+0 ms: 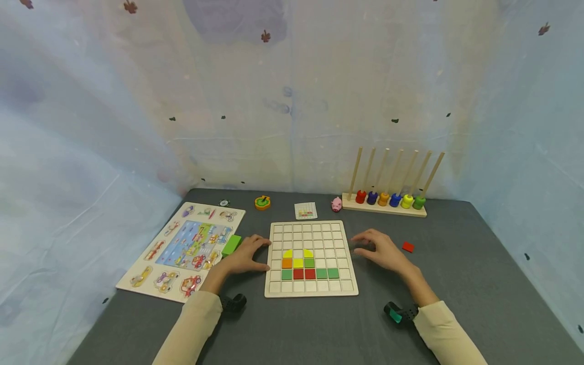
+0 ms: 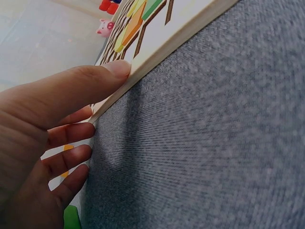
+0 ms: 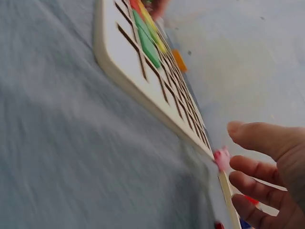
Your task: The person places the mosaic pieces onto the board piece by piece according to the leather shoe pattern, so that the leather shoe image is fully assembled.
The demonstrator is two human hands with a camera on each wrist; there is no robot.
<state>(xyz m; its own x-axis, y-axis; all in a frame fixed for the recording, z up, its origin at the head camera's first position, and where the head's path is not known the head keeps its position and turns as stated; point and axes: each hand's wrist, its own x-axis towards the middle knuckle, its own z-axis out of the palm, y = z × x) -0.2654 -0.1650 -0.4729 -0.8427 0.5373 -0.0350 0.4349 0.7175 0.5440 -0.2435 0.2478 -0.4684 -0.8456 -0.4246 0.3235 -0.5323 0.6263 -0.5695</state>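
Note:
A pale wooden grid board lies in the middle of the table. Yellow, orange, green and red tiles fill several squares in its lower half, among them a green pair and two red ones. My left hand is at the board's left side; its thumb rests on the edge in the left wrist view, with the other fingers loosely bent near the same edge. Off the right side, my right hand hovers with fingers apart and nothing between them. A loose red tile lies to its right.
A vehicle picture puzzle lies at left, with a green block by its edge. Behind the board are a small pattern card, a pink pig and an orange-green toy. A peg rack with coloured rings stands back right.

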